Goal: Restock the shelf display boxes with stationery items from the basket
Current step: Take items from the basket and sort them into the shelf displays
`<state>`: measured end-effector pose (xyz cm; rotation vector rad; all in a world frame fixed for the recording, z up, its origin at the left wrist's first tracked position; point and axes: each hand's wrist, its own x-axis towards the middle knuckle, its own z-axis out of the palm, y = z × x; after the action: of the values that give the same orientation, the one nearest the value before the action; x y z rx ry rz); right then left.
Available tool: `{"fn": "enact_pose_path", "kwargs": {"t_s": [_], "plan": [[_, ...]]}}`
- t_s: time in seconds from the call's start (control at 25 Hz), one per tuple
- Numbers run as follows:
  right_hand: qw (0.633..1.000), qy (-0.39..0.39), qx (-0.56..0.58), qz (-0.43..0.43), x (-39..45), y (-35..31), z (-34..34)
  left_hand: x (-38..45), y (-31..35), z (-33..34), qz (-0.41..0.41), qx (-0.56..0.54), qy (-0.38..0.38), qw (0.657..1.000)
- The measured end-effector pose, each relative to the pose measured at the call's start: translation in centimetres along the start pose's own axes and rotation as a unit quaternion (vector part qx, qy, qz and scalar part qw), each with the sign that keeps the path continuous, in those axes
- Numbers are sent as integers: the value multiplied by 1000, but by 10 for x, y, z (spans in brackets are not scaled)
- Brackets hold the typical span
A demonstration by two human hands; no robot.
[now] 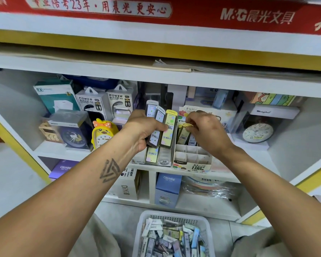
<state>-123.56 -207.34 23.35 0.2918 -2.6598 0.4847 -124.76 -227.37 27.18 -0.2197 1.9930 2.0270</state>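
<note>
My left hand (144,129) grips a fan of slim pencil-lead cases (160,127), grey and yellow ones, held upright in front of the shelf. My right hand (206,129) pinches the yellow top of one lead case (183,133) standing in the back row of a cardboard display box (193,161) with small divided cells. The front cells of that box show bare cardboard. A second display box (158,156) marked 2B stands to its left, partly hidden by my left hand. Below, on the floor, a white plastic basket (172,217) holds several loose lead cases.
Power bank boxes (102,103), a yellow chick alarm clock (103,133) and boxed clocks (73,129) stand left on the same shelf. A clock in a clear box (258,130) stands right. Boxed cups (167,188) fill the lower shelf. A shelf board (156,75) runs close overhead.
</note>
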Motion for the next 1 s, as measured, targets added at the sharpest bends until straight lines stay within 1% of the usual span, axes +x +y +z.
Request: {"fn": "enact_pose_path", "kwargs": {"t_s": [0.08, 0.16, 0.24, 0.28, 0.32, 0.36, 0.4, 0.44, 0.52, 0.6, 0.64, 0.68, 0.76, 0.84, 0.92, 1.0], "plan": [[1000, -4, -15, -18, 0, 2, 1, 0, -1, 1, 1, 9, -1, 1000], [1000, 9, -4, -17, -1, 1, 0, 0, -3, 3, 2, 20, -8, 1000], [999, 23, 36, 15, -1, -4, -2, 0, -4, 5, 3, 26, -20, 999], [994, 19, 87, 58, 0, -7, -4, -1, -5, 7, 3, 26, -26, 999], [978, 9, 175, 117, 2, -11, -7, -1, -5, 8, 2, 24, -32, 999], [948, -7, 271, 169, 4, -14, -9, -2, -5, 9, 1, 24, -38, 999], [917, -22, 346, 199, 4, -16, -12, -3, -6, 11, -1, 25, -46, 999], [901, -33, 382, 201, 4, -18, -14, -4, -6, 12, -3, 27, -56, 998], [891, -39, 407, 198, 3, -19, -18, -5, -7, 13, -9, 33, -72, 997], [891, -10, 405, 205, 3, -16, -23, -4, -7, 12, -14, 35, -65, 997], [898, 12, 390, 203, 3, -13, -26, -3, -7, 10, -20, 30, -54, 998], [914, 29, 358, 191, 3, -9, -29, -2, -6, 7, -25, 22, -40, 999], [952, 40, 270, 138, 1, -2, -31, 1, -4, 2, -30, -1, -15, 999], [978, 33, 189, 78, -4, -2, -28, 3, -3, 0, -32, -22, -17, 999], [991, 29, 127, 28, -7, -6, -22, 2, -3, 1, -33, -33, -30, 998], [994, 27, 103, 4, -9, -9, -14, 3, -4, 3, -36, -34, -42, 998]]}}
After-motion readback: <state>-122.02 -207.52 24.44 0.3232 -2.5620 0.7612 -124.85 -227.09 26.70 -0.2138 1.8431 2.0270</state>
